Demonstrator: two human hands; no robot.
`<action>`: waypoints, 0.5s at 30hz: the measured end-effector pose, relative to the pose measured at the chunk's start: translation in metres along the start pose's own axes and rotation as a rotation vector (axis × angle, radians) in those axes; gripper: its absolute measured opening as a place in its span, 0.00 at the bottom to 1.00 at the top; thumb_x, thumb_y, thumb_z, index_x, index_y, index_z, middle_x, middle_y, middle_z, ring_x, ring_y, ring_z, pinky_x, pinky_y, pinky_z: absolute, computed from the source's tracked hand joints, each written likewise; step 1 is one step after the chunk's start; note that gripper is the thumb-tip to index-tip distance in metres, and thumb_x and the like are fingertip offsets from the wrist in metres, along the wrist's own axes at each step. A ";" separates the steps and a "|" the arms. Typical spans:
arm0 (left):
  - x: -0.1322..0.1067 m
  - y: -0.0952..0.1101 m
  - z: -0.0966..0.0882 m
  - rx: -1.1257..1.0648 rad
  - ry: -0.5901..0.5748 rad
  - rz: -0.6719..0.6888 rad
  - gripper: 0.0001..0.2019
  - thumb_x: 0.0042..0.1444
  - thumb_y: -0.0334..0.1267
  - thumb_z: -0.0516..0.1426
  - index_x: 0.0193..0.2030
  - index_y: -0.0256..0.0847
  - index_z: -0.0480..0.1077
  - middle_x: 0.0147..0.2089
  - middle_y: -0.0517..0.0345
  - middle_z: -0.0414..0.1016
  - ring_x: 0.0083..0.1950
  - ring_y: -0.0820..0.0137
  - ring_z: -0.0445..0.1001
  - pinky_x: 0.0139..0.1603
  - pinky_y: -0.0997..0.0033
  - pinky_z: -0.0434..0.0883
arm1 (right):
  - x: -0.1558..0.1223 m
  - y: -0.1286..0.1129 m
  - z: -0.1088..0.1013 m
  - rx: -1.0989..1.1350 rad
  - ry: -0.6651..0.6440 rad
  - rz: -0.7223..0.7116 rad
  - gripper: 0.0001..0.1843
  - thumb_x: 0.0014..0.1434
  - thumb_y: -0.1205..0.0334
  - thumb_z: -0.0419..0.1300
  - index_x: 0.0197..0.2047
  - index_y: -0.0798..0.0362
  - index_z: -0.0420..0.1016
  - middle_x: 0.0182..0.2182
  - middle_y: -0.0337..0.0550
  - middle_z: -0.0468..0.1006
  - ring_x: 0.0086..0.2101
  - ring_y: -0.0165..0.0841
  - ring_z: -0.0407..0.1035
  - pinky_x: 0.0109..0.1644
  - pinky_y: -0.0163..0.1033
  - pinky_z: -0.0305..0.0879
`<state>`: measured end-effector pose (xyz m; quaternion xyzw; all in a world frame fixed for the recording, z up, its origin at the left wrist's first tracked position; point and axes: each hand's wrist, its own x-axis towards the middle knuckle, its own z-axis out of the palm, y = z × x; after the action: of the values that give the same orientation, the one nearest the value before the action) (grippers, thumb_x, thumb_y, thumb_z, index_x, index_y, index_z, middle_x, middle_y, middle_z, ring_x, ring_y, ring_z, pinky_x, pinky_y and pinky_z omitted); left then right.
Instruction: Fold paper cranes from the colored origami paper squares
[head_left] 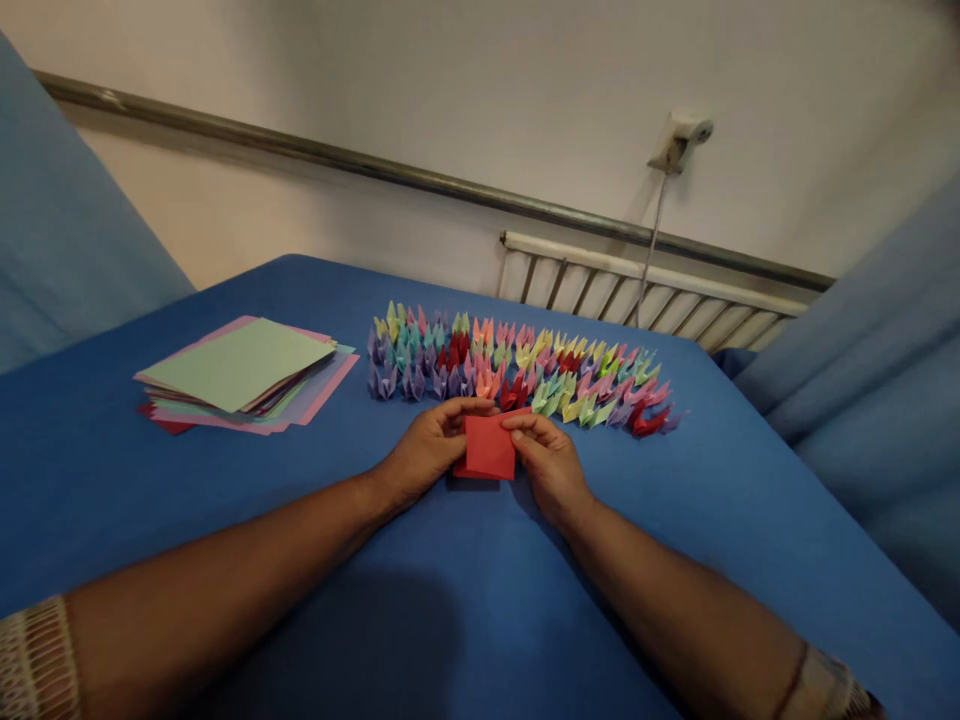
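Note:
A small folded red paper square (487, 447) lies on the blue table (225, 500) just in front of me. My left hand (424, 455) grips its left edge, fingers curled over the top. My right hand (551, 465) pinches its right edge with thumb and fingers. Both hands rest on the table surface. Directly behind the red paper stand several rows of small folded paper cranes (517, 375) in mixed colours.
A loose stack of coloured paper sheets (244, 375), pale green on top, lies at the left of the table. Behind the table are a wall rail (375, 165), a white railing (645, 290) and blue curtains (67, 230) on both sides.

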<state>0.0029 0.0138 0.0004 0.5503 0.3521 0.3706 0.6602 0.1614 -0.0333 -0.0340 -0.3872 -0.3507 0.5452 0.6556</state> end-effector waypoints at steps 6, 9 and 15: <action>0.001 -0.001 -0.002 0.110 -0.007 0.081 0.11 0.45 0.36 0.65 0.37 0.38 0.76 0.40 0.56 0.79 0.40 0.69 0.76 0.44 0.68 0.72 | -0.003 0.004 0.003 -0.140 -0.075 -0.093 0.09 0.52 0.55 0.67 0.36 0.47 0.78 0.36 0.38 0.79 0.38 0.33 0.72 0.46 0.39 0.66; 0.002 -0.001 -0.004 0.171 0.020 0.074 0.09 0.46 0.39 0.66 0.33 0.38 0.75 0.33 0.60 0.77 0.34 0.72 0.73 0.39 0.72 0.71 | -0.007 0.001 0.004 -0.228 -0.104 -0.138 0.10 0.56 0.53 0.64 0.39 0.48 0.77 0.35 0.38 0.78 0.37 0.33 0.71 0.45 0.39 0.66; 0.002 -0.001 -0.003 0.161 0.038 0.067 0.13 0.45 0.42 0.66 0.35 0.38 0.73 0.34 0.59 0.77 0.34 0.71 0.74 0.37 0.72 0.71 | -0.013 -0.003 0.002 -0.424 -0.127 -0.169 0.17 0.57 0.47 0.62 0.44 0.50 0.73 0.37 0.42 0.77 0.38 0.35 0.71 0.44 0.41 0.67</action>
<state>0.0013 0.0171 -0.0009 0.6061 0.3747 0.3732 0.5942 0.1592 -0.0467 -0.0309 -0.4504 -0.5292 0.4256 0.5796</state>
